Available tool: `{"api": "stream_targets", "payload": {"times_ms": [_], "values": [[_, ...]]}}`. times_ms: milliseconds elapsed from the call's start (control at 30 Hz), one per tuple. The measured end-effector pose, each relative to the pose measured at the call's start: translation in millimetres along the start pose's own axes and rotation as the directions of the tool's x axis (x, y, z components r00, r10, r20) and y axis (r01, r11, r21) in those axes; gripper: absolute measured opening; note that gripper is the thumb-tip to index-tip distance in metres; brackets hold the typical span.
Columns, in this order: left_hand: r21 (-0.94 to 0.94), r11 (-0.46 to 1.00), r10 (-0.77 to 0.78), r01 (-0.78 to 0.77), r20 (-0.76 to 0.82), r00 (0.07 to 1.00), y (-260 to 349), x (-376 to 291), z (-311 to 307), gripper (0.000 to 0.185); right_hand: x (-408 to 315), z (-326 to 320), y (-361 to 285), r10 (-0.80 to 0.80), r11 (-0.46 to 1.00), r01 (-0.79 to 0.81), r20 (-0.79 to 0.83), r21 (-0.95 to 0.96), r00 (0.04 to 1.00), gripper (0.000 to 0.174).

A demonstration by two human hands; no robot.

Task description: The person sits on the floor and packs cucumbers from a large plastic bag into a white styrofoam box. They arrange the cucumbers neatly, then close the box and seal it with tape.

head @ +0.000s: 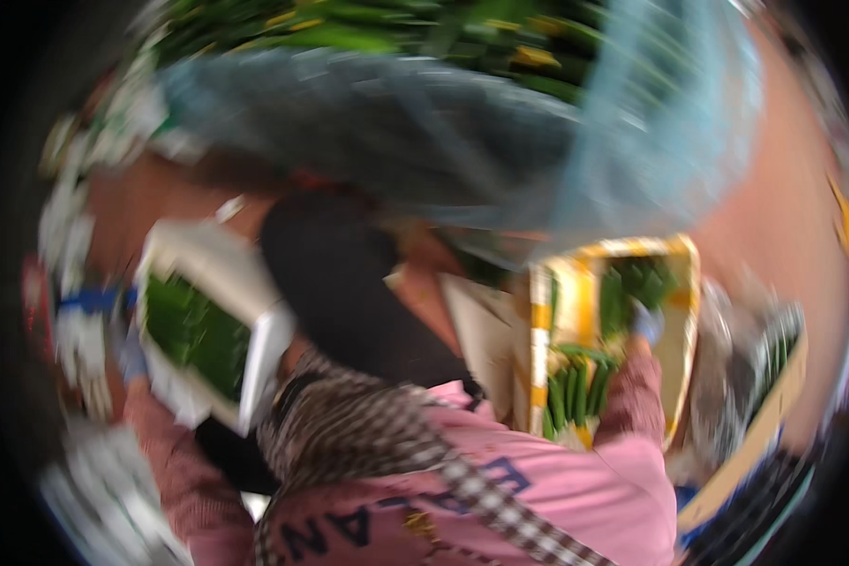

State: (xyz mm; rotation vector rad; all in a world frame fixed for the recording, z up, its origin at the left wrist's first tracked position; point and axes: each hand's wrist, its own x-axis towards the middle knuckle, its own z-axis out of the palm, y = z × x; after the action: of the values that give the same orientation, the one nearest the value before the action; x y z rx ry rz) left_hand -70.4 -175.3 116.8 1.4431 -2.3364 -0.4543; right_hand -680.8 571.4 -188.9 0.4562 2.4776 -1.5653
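My left hand point(131, 354), in a bluish glove, grips the left side of a white foam box point(272, 354). That box sits tilted beside my leg, with green produce point(194, 332) inside. On the right, a box edged with yellow and white tape point(539, 339) stands open. My right hand point(647, 324), also gloved, reaches into it beside dark green vegetables point(615, 297); blur hides whether its fingers hold any. Nearer to me in the same box lie long, slim green vegetables point(573, 393).
A large bluish plastic bag point(396, 113) full of long green vegetables with yellow bits point(467, 35) spreads across the front. Clear plastic wrap point(714, 368) and a cardboard edge point(743, 431) are at right. Pale bags point(99, 488) lie at left on the reddish floor point(124, 198).
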Motion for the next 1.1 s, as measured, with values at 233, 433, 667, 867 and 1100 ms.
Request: {"api": "stream_targets", "payload": {"times_ms": [233, 433, 667, 867, 1100], "values": [[-0.870, 0.481, 0.144, 0.109, 0.201, 0.969, 219, -54, 65, 0.054, -119, 57, -186, -0.545, 0.566, 0.520, -0.183, 0.640, 0.819, 0.030], [-0.713, 0.163, 0.617, 0.682, 0.613, 0.493, 322, -58, 80, 0.072, -283, 142, -452, -0.769, -0.386, 0.878, 0.427, 0.281, -0.475, 0.023], [-0.866, 0.031, 0.340, 0.499, 0.479, 0.809, 243, -86, 57, 0.062, -453, 306, -455, -0.568, -0.628, 0.750, 0.536, 0.209, -0.625, 0.068], [-0.986, -0.005, -0.385, 0.169, 0.158, 0.909, 158, -96, 82, 0.073, -523, 365, -400, -0.166, 0.826, 0.466, 0.926, 0.319, -0.340, 0.085], [-0.880, 0.392, -0.387, 0.269, 0.108, 0.916, 80, -48, 84, 0.080, -542, 452, -412, 0.028, 0.934, 0.309, 0.823, 0.181, -0.568, 0.089]]}}
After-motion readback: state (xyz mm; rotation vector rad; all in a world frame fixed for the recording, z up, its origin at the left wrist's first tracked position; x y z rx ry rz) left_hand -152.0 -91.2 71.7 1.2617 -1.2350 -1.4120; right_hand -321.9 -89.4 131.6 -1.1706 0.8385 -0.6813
